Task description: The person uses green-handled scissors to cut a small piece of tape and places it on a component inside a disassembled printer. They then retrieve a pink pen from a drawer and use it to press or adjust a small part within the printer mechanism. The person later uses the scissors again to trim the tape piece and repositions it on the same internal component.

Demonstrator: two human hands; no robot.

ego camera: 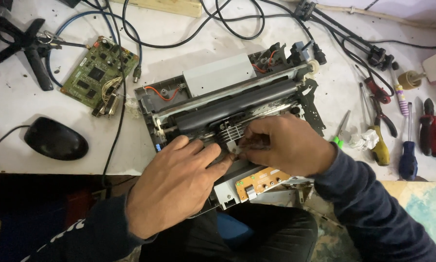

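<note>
An opened printer (pixel 227 97) with its cover off lies at the centre of the frame on the white desk (pixel 14 111), its front edge hanging over the near side. The left hand (pixel 179 187) rests flat on its front, fingers narrow and together, holding nothing that shows. The right hand (pixel 281 145) pinches a small white plastic part (pixel 231 145) below the one black roller (pixel 237 104). One green circuit board (pixel 99 73) lies upper left, one black mouse (pixel 55 138) at left, and two screwdrivers (pixel 408 145) at right.
</note>
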